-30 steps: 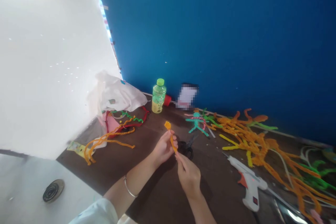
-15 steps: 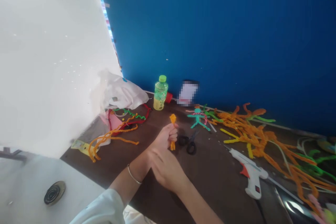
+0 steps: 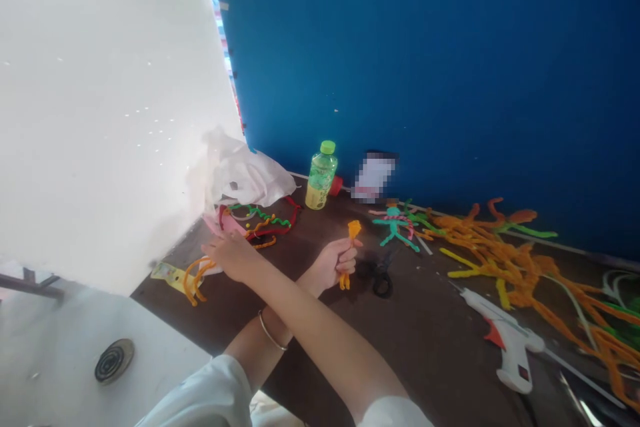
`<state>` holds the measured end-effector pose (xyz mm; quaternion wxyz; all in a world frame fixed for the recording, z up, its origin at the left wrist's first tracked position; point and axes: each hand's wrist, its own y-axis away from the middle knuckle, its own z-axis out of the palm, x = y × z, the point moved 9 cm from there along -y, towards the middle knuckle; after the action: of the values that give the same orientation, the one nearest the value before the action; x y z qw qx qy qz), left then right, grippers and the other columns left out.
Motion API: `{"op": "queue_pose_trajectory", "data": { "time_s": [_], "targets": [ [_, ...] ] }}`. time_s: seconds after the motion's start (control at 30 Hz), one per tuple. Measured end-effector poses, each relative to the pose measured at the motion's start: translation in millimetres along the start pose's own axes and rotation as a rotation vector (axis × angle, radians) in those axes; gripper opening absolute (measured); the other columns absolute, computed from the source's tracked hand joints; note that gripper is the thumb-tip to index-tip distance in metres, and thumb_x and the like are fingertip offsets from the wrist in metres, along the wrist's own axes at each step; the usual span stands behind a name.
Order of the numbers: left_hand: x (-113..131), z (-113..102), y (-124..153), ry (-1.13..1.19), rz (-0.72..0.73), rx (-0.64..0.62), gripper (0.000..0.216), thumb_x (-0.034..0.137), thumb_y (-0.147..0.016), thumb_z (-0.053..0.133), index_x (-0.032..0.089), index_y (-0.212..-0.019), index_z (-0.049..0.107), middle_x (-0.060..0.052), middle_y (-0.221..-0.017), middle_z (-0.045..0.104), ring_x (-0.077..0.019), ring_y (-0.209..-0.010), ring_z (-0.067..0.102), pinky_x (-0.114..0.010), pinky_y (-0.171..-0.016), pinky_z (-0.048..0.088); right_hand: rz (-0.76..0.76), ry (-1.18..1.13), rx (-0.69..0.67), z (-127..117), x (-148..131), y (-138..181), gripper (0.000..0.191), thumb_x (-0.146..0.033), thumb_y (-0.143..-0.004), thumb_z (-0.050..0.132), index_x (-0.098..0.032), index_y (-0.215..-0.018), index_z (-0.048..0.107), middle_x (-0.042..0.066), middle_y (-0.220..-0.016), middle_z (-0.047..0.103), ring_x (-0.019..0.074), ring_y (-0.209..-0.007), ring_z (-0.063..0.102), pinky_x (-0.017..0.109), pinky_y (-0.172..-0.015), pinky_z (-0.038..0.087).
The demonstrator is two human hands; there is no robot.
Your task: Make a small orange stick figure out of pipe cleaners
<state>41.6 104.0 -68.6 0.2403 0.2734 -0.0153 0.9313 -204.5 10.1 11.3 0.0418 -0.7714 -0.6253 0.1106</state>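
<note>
My left hand, with a thin bracelet on its wrist, is closed around a small orange pipe-cleaner figure. The figure's knotted top sticks out above my fingers and its strands hang below. Crossing over the left forearm, my right hand reaches far left with its fingers stretched out. It is over loose orange pipe cleaners, partly covering them; whether it touches them I cannot tell. Black scissors lie just right of the figure. Beyond them lies a teal pipe-cleaner doll with a pink striped strand.
A green-capped drink bottle stands at the back beside a phone. A white plastic bag lies back left. On the right are an orange pipe-cleaner heap and a white glue gun. A blue partition rises behind.
My right hand has moved from beside the left wrist across to the loose pipe cleaners on the left. My left hand still holds the orange figure. The view has shifted slightly left.
</note>
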Motion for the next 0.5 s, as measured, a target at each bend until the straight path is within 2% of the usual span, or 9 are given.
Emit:
{"op": "queue_pose_trajectory", "data": {
  "time_s": [0.1,0.2,0.33,0.5],
  "targets": [
    [1,1,2,-0.011,0.007,0.003,0.013,0.025,-0.079,0.050,0.013,-0.082,0.053,0.010,-0.044,0.022,-0.0017,-0.032,0.014,-0.015,-0.035,0.013,-0.056,0.002,-0.011,7,2,-6,0.015,-0.003,-0.076,0.049,-0.014,-0.079,0.057,0.004,-0.083,0.062,0.0199,-0.088,0.053,0.035,-0.078,0.039],
    [4,-2,1,0.005,0.021,0.020,0.011,0.024,-0.079,0.050,0.013,-0.079,0.051,0.009,-0.047,0.028,-0.0012,-0.032,0.014,-0.015,-0.034,0.015,-0.062,-0.021,0.049,1,13,0,0.015,-0.007,-0.081,0.045,-0.014,-0.084,0.057,0.005,-0.087,0.060,0.0185,-0.086,0.052,0.034,-0.082,0.038],
    [-1,-7,-3,0.043,-0.019,0.026,0.011,0.025,-0.077,0.053,0.014,-0.078,0.049,0.006,-0.056,0.038,0.0002,-0.034,0.016,-0.013,-0.033,0.016,0.054,-0.078,0.186,-26,41,15,0.024,-0.005,-0.080,0.043,-0.010,-0.102,0.052,0.010,-0.099,0.056,0.0187,-0.096,0.048,0.029,-0.087,0.038],
    [-1,-14,-10,0.026,0.023,0.056,0.018,0.026,-0.071,0.060,0.013,-0.077,0.049,-0.001,-0.070,0.048,-0.0013,-0.043,0.033,-0.011,-0.033,0.017,0.227,-0.243,0.388,-64,81,43,0.033,0.002,-0.081,0.033,-0.011,-0.106,0.052,0.009,-0.103,0.055,0.0150,-0.097,0.050,0.025,-0.088,0.038]
  ]
}}
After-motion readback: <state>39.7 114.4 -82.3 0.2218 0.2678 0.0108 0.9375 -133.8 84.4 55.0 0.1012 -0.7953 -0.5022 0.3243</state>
